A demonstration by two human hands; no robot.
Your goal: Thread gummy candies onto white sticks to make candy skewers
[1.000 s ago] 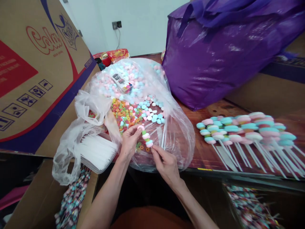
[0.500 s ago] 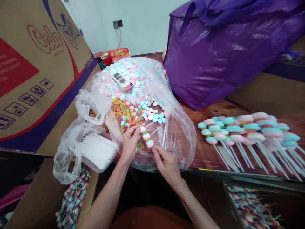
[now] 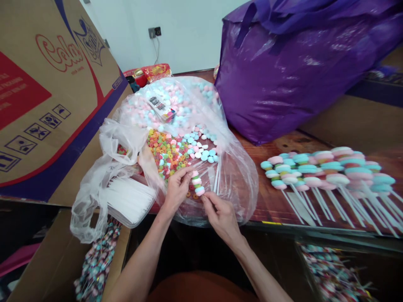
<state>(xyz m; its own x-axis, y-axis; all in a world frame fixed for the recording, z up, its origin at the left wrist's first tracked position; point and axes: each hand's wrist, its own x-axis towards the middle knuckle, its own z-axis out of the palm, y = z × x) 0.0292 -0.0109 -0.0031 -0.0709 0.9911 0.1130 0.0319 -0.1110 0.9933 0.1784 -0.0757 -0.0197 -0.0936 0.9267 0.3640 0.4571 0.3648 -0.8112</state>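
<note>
Between my hands is a candy skewer [image 3: 197,184] threaded with pink, white, green and blue sweets. My left hand [image 3: 178,188] pinches its upper end with thumb and forefinger. The fingers of my right hand [image 3: 221,216] close on the lower end, where the stick is mostly hidden. Just behind lie ring gummies [image 3: 168,153] in orange, green and yellow, and loose pink, white and blue marshmallows [image 3: 204,154]. A few white sticks [image 3: 217,176] rest on the clear plastic bag [image 3: 242,184] beneath.
A tub of white sticks [image 3: 130,201] and a crumpled plastic bag [image 3: 91,197] stand at left, before a large carton [image 3: 40,100]. Several finished candy skewers [image 3: 330,167] lie on the table at right. A purple bag [image 3: 283,79] stands behind. Open boxes of wrapped skewers [image 3: 97,260] sit below.
My left hand has moved slightly right along with the top of the skewer, which now stands a little more upright. My right hand has hardly moved.
</note>
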